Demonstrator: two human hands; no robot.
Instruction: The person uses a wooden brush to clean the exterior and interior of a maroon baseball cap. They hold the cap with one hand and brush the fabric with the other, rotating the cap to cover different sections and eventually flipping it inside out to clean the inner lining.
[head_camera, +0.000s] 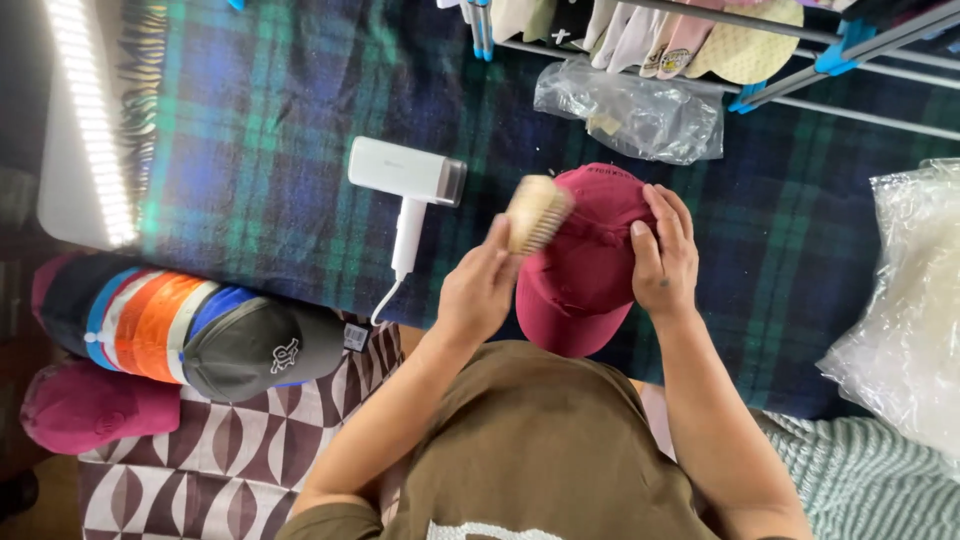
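Observation:
A dark red baseball cap (585, 265) lies on the blue-green plaid blanket (260, 170), its brim toward me. My right hand (664, 252) grips the cap's right side, fingers spread over the crown. A wooden bristle brush (536, 212) sits in my left hand (482, 290), its bristles resting against the cap's upper left side.
A white handheld steamer (408, 185) lies left of the cap. A stack of nested caps (190, 330) and another dark red cap (85, 405) sit at lower left. Clear plastic bags (630, 115) lie behind and at right (910, 310). More caps hang on a rack (700, 35). A light bar (90, 120) glows at left.

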